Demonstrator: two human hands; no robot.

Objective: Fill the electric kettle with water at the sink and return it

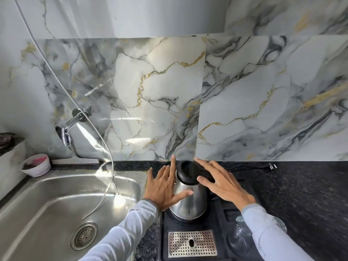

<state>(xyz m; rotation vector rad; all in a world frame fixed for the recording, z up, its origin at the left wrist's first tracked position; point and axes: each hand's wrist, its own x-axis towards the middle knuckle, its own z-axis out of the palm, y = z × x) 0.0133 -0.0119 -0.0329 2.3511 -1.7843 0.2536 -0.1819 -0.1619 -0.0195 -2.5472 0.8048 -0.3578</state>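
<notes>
A steel electric kettle [190, 202] with a black lid stands on its black base on a dark tray [244, 187], just right of the sink. My left hand [163, 187] is spread open at the kettle's left side, its thumb against the steel body. My right hand [224, 182] hovers open over the black lid and handle, fingers apart, partly hiding them. The steel sink [47, 208] lies to the left, with a chrome wall tap [66, 131] above its far edge.
A thin white hose [111, 162] hangs from the wall into the sink basin. A small white bowl [35, 164] sits at the sink's back left. A perforated drip grate [192, 243] and upturned glasses [239, 232] are on the tray. A plug [272, 166] lies on the dark counter.
</notes>
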